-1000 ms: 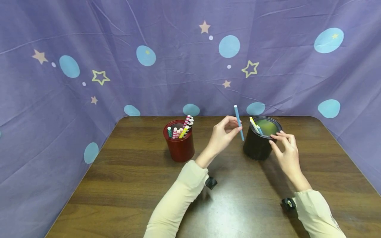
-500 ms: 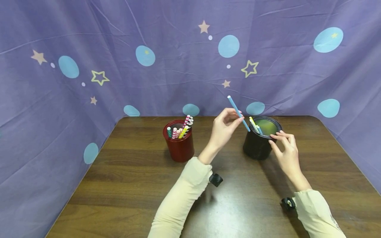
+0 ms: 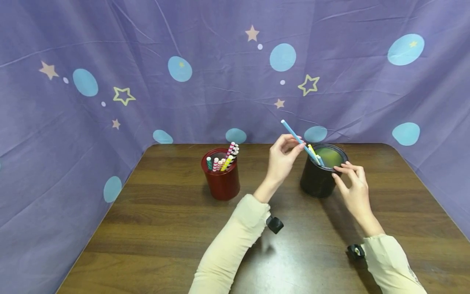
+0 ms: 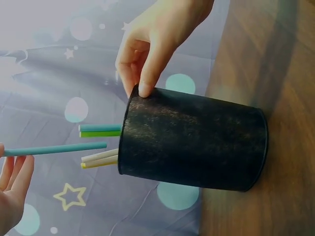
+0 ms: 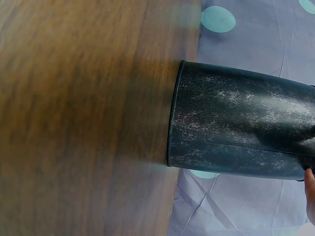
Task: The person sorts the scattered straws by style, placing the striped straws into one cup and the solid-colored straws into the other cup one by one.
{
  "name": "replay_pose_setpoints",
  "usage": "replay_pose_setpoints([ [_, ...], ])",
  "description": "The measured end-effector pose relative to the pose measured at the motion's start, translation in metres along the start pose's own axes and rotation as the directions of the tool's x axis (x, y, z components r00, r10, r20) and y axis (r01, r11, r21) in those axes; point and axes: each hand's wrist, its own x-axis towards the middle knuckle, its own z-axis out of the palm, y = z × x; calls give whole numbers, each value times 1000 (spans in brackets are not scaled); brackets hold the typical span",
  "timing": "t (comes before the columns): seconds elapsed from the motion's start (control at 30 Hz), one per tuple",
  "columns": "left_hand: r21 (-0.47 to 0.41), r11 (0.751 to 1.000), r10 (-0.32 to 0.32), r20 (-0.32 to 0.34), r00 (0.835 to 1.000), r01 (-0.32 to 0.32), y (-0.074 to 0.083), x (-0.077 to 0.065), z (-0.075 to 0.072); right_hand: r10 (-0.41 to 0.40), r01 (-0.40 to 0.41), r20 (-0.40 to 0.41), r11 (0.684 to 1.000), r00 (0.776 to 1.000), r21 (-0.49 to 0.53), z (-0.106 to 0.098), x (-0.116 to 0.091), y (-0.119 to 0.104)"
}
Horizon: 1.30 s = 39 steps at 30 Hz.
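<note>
My left hand [image 3: 280, 161] pinches a light blue paper straw [image 3: 291, 130] between thumb and fingertips. The straw slants down to the right, its lower end over the mouth of a black can [image 3: 316, 179]. In the left wrist view that end of the straw [image 4: 69, 148] is just short of the rim, beside other straws [image 4: 101, 130] standing in the can. These are blue, green, pale and yellow. My right hand [image 3: 354, 192] grips the can's right rim, thumb on the outside wall. Only part of the right hand [image 5: 310, 194] shows in the right wrist view.
A dark red can [image 3: 224, 185] stands to the left, holding several straws in striped pink, striped black, green and yellow. Both cans are on a brown wooden table [image 3: 154, 241]. A purple patterned curtain [image 3: 220, 106] hangs behind it.
My left hand has moved right toward the black can, and the blue straw has gone from nearly upright to slanted, its lower end now over the rim. My right hand has stayed in place.
</note>
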Motion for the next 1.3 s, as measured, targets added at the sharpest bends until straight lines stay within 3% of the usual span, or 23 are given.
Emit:
replay_pose_setpoints([
  [0.13, -14, 1000, -16, -5, 1000, 16, -2, -1, 3, 1, -1, 0, 1000, 1000, -2, 0, 0, 0],
  [0.37, -33, 999, -40, -1, 999, 40, 10, -6, 10, -3, 3, -3, 1000, 1000, -2, 1, -1, 0],
  [0.53, -15, 998, -61, 0, 998, 61, 7, -9, 13, -5, 5, -3, 1000, 1000, -3, 0, -1, 1],
  [0.77, 127, 990, -62, 20, 998, 59, 2, -11, 14, -4, 4, -5, 1000, 1000, -7, 0, -2, 1],
  [1.0, 324, 943, -102, 53, 993, 80, -11, -13, 13, 0, 0, 6, 1000, 1000, -15, 1, -2, 0],
  [1.17, 371, 926, -106, 77, 991, 70, -35, -14, 10, -6, 7, 9, 1000, 1000, -21, 0, -1, 0],
  [1.3, 385, 921, -110, 111, 988, 59, -41, -17, 8, -9, 9, 3, 1000, 1000, -17, 0, -1, 0],
])
